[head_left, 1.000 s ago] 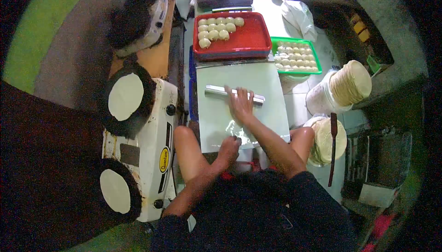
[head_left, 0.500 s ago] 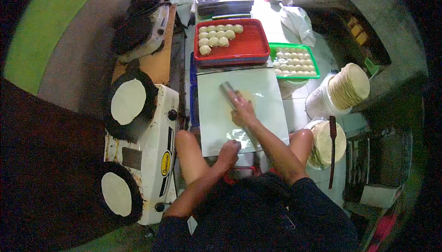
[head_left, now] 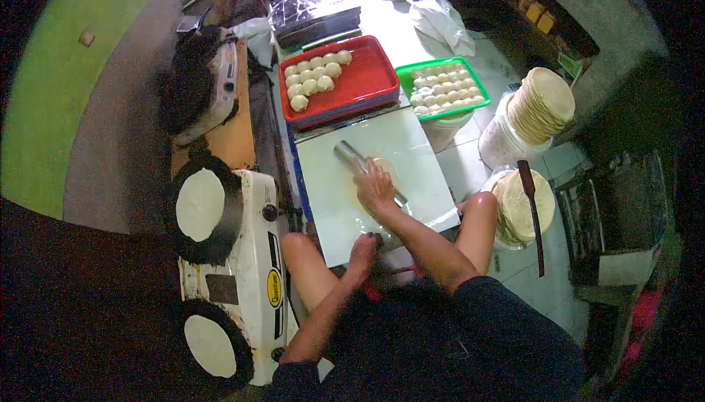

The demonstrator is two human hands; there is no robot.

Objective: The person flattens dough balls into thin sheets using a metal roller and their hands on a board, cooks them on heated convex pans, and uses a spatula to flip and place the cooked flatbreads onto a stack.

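A metal rolling pin (head_left: 346,151) lies slantwise on a pale board (head_left: 323,211), over a thin piece of flattened dough (head_left: 383,165). On the pin rests my right hand (head_left: 375,188), its fingers wrapped over the middle. My left hand (head_left: 363,250) is closed at the board's near edge; a small dark thing shows by its fingertips, too small to name. Beyond the board stands a red tray (head_left: 367,79) with several dough balls (head_left: 325,83) on its left part.
Right of it, a green tray (head_left: 480,86) holds more dough balls. Stacked flatbreads (head_left: 540,108) top a white bucket (head_left: 496,140); a second stack (head_left: 530,207) carries a dark stick (head_left: 529,189). At left, a stove (head_left: 257,270) bears two pans with flatbreads (head_left: 200,204).
The rolling pin turned from nearly crosswise to a steep slant, my right hand moving with it. Flattened dough now shows beneath. The whole view has rotated and shifted slightly.
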